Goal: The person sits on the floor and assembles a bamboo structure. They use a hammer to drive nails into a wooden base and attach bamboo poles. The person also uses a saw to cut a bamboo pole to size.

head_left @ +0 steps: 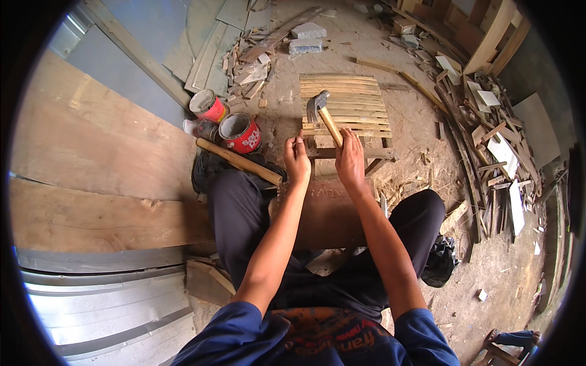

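Observation:
My right hand (350, 160) grips the wooden handle of a claw hammer (321, 110), whose steel head is raised over a slatted wooden panel (345, 104) lying on the dirt floor. My left hand (297, 160) rests with fingers pinched at the panel's near edge, right beside the hammer handle; whether it holds a nail is too small to tell. Below my hands lies a reddish board (326, 210) between my knees, which are in dark trousers.
Two red tins (239, 132) and a thick wooden stick (238, 161) lie to my left. Large wooden boards (91, 152) and corrugated metal sheets (110, 305) fill the left side. Wood scraps (488, 128) litter the right, and stone blocks (307, 36) sit ahead.

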### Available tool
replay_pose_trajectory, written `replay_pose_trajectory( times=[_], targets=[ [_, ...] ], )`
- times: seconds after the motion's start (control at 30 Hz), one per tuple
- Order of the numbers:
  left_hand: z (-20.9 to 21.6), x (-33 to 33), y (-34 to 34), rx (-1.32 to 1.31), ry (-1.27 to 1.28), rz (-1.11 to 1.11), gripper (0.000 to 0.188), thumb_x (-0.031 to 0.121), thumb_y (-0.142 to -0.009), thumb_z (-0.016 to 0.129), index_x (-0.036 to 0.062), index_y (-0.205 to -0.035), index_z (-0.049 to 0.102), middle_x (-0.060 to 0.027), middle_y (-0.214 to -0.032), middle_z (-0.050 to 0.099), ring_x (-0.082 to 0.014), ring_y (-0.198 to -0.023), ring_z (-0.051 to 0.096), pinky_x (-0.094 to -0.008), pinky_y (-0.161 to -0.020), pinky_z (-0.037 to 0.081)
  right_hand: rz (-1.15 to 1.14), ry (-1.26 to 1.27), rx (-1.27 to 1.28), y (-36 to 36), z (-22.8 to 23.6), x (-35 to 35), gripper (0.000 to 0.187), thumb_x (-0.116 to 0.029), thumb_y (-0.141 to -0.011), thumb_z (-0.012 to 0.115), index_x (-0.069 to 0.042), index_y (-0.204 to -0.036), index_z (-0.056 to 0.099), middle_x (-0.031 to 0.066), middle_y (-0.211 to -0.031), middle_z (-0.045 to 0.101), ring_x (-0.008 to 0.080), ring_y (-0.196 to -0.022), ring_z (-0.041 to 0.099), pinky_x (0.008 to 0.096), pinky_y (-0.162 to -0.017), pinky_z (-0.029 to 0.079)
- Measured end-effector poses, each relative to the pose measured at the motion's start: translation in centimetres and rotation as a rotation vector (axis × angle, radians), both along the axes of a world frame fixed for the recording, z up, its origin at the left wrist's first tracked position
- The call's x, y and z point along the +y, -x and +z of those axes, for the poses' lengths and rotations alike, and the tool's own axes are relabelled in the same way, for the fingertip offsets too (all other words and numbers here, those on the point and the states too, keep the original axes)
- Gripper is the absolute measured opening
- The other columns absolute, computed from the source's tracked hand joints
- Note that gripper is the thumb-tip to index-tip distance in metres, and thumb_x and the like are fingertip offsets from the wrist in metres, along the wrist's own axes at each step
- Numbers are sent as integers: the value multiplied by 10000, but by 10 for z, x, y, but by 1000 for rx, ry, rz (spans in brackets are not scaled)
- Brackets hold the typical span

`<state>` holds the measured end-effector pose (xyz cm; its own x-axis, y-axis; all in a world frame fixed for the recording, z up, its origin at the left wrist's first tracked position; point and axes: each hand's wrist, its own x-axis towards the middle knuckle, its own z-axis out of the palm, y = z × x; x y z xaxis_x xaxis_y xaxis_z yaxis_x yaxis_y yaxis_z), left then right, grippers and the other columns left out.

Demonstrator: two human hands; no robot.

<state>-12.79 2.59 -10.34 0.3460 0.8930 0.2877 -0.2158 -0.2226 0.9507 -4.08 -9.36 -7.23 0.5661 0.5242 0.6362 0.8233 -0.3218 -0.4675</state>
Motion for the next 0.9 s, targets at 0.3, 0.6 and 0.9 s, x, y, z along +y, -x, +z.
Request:
replay_pose_trajectory(
  times=[0.3,0.6,0.9],
  targets=[
    [15,14,4,-134,194,-16,163,135,-999,561,-24,-1009,593,-108,-1033,701,-111,-848,609,-266,-814,492,-10,38,14,-1,-1,1,270,-34,-909,542,63,-1161,527,231,-1268,589,359,-1275,505,451,-1083,390],
    [17,34,-1,28,214,48,107,78,-913,676,-14,-903,624,-18,-829,654,-46,-714,543,-226,-685,473,-29,33,-8,-3,-5,3,274,-28,-903,545,65,-1160,534,224,-1256,600,355,-1262,519,448,-1077,403],
    [32,30,13,-92,386,-110,113,40,-849,737,36,-891,632,-66,-881,710,-122,-745,671,-237,-606,500,-5,5,-5,-3,-3,0,258,-38,-913,528,65,-1150,541,229,-1235,609,361,-1240,535,451,-1057,412]
  ],
)
